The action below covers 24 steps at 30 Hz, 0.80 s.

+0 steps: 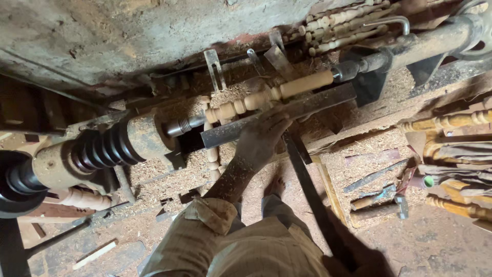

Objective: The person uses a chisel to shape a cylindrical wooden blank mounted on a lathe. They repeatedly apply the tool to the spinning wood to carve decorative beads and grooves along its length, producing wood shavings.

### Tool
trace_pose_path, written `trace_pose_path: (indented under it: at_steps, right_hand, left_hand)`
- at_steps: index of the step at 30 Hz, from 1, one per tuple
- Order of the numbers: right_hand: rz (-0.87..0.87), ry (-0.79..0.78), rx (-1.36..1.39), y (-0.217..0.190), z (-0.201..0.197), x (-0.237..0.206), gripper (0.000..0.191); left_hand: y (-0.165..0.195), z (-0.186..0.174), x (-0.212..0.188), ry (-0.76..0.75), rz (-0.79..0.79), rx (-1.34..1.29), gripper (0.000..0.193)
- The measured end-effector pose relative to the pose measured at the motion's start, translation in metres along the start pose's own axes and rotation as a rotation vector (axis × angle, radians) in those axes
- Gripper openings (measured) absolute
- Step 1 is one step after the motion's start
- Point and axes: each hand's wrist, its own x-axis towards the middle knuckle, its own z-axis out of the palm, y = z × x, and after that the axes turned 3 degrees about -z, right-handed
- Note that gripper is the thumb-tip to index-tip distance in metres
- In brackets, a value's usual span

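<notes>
Seen from the head camera, a pale wooden spindle (266,95), partly shaped into beads and rings, is mounted lengthwise between the two ends of a lathe (102,149), just above a long flat metal rest (318,105). The left hand (261,138) lies on that rest below the spindle, fingers (277,120) curled together over a long dark chisel (312,190) and pressing it against the bar; the blade tip is hidden under the hand. The chisel handle runs down toward the lower right, where the right hand (369,261) sits in deep shadow, and I cannot tell how its fingers are set. Sawdust (359,149) covers the floor, with finished spindles (451,122) stacked at the right and a hammer (382,208) lying near them.
</notes>
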Motion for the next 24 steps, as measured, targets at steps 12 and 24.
trace_pose_path:
  at_steps: [12,24]
  right_hand:
    - [0.417,-0.313,-0.35,-0.055,-0.141,0.072,0.088]
    - [0.294,-0.387,-0.489,-0.006,-0.187,0.12,0.088]
  left_hand:
    - [0.004,-0.001,-0.01,0.105,-0.121,0.099,0.021]
    - [0.009,0.039,-0.007,0.387,-0.165,0.341,0.015]
